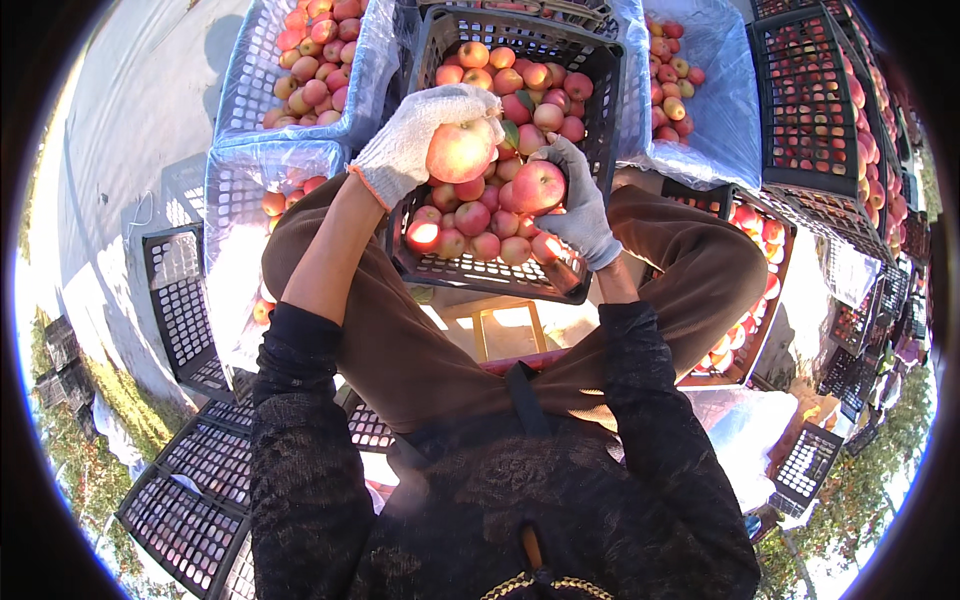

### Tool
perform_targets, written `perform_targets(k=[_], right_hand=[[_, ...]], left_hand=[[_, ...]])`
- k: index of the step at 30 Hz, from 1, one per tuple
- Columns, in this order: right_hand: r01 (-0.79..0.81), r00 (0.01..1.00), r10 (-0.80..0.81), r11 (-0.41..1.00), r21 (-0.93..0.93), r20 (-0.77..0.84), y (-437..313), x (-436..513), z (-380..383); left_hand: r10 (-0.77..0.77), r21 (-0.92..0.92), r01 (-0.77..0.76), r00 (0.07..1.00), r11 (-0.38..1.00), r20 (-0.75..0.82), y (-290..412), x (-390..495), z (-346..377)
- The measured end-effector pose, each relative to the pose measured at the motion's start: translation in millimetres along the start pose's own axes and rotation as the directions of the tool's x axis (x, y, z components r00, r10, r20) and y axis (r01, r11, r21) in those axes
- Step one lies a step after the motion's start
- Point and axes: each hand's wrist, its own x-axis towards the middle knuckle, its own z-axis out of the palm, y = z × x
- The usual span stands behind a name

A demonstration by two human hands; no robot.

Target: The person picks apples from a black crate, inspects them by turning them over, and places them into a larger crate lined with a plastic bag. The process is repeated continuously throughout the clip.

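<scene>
A white knit glove with an orange cuff covers my left hand (431, 135), whose fingers curl around a pale red-yellow apple (460, 151). My right hand (581, 202), in a grey glove, holds a redder apple (538, 187) between thumb and fingers. Both apples are above a black plastic crate (491, 279) that stands tilted before my knees. Many loose apples (472, 218) fill much of its bottom, with a green leaf (511, 133) among them.
Crates lined with blue plastic film (349, 135) hold apples at the left; another lined crate (724, 112) is at the right. Stacked black crates of apples (806, 97) rise beyond it. A crate of red apples (750, 364) sits beside my right knee. An empty black crate (180, 300) stands left.
</scene>
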Motion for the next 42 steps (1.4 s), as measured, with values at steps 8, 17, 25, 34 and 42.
perform_targets(k=[8, 17, 25, 34, 42], right_hand=[[0.297, 0.947, -0.305, 0.951, -0.088, -0.100, -56.0, 15.2, 1.0], [0.468, 0.881, -0.432, 0.739, 0.485, -0.191, -88.0, 58.1, 13.0], [-0.250, 0.839, 0.523, 0.614, -0.749, 0.149, 97.6, 8.6, 79.8], [-0.269, 0.949, 0.311, 0.707, -0.654, -0.054, 150.4, -19.9, 112.2], [-0.342, 0.920, 0.369, 0.597, -0.726, -0.130, 153.8, -28.3, 117.3]], left_hand=[[-0.142, 0.243, 0.073, 0.950, 0.967, 0.279, -18.7, 4.2, 18.2], [-0.069, -0.375, 0.116, 0.988, 0.920, 0.137, -6.5, 0.3, 34.2], [0.266, -0.422, -0.262, 0.963, 0.868, -0.050, 51.4, 2.8, 6.6], [0.344, -0.594, -0.328, 0.934, 0.735, -0.090, 60.3, -4.2, -11.7], [0.267, -0.543, -0.354, 0.935, 0.761, -0.235, 55.3, -3.7, -0.7]])
